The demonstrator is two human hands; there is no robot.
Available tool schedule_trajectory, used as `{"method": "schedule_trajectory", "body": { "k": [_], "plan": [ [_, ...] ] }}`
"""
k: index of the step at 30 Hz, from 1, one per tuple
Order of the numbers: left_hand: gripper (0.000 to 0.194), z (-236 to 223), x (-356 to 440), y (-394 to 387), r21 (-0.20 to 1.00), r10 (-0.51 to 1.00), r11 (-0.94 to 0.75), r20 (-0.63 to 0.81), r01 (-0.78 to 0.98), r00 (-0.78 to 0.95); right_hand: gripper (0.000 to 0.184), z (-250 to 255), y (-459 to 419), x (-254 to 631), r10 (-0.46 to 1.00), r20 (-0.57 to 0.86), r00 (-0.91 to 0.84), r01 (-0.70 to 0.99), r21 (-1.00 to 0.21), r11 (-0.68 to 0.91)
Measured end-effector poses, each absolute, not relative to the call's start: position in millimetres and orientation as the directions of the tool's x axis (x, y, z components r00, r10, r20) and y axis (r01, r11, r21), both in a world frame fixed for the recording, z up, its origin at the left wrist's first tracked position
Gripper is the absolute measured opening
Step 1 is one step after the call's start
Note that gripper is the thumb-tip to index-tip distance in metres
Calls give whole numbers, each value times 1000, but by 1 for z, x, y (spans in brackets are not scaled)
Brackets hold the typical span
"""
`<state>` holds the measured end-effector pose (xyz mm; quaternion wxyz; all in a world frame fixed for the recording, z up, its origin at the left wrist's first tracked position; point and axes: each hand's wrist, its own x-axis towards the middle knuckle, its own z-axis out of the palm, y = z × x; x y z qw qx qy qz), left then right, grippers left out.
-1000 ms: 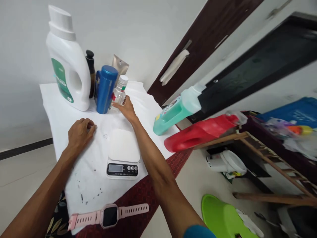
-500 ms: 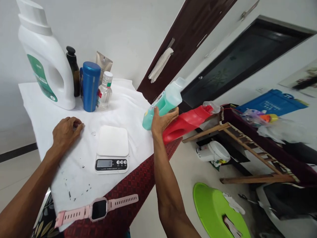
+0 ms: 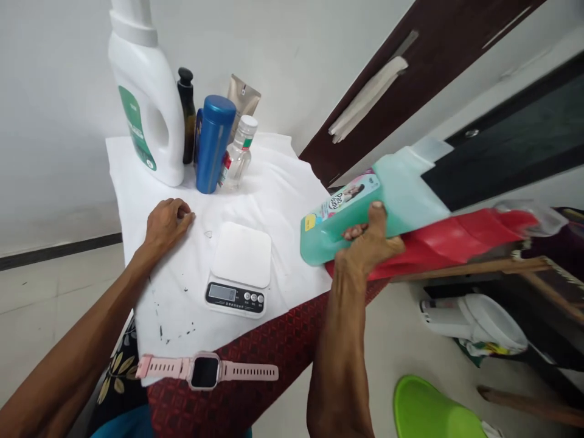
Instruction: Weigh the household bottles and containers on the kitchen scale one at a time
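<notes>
My right hand [image 3: 367,246] grips the handle of a green liquid-detergent bottle [image 3: 333,240], which leans over to the right near the table's right edge. Behind it, a red bottle [image 3: 438,240] with a clear cap slants the same way, partly hidden by the hand and the green bottle. My left hand [image 3: 168,226] rests on the white cloth with its fingers curled in, nothing visible in them. Between my hands lies a white digital kitchen scale [image 3: 241,255], its plate bare and its display lit, the digits too small to read.
A big white detergent bottle [image 3: 141,91], a dark pump bottle [image 3: 187,115], a blue tumbler [image 3: 214,146], a beige tube [image 3: 244,97] and a clear bottle [image 3: 238,159] cluster at the back left. A pink smartwatch [image 3: 204,371] lies at the front edge. A white bucket [image 3: 469,322] stands on the floor.
The view has turned, so the table things sit further right. My right hand has drawn the green bottle closer, and it looks larger and more tilted. My left hand stays on the cloth.
</notes>
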<state>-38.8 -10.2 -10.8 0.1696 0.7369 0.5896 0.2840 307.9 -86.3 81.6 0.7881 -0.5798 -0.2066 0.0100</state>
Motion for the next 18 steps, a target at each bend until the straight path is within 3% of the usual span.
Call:
{"method": "schedule_trajectory", "body": {
  "k": [4,11,18],
  "plan": [
    [12,-16,-40,-9,568,958,-272,237,777,163,53,95,-121,285,345,314,885,167,-904,393],
    [7,-15,-41,-11,576,959,-267,236,773,156,51,147,-159,239,502,454,736,172,-843,510],
    [5,-12,-41,-14,616,963,-257,228,745,144,58,145,-170,194,680,389,621,50,-886,461]
  ]
}}
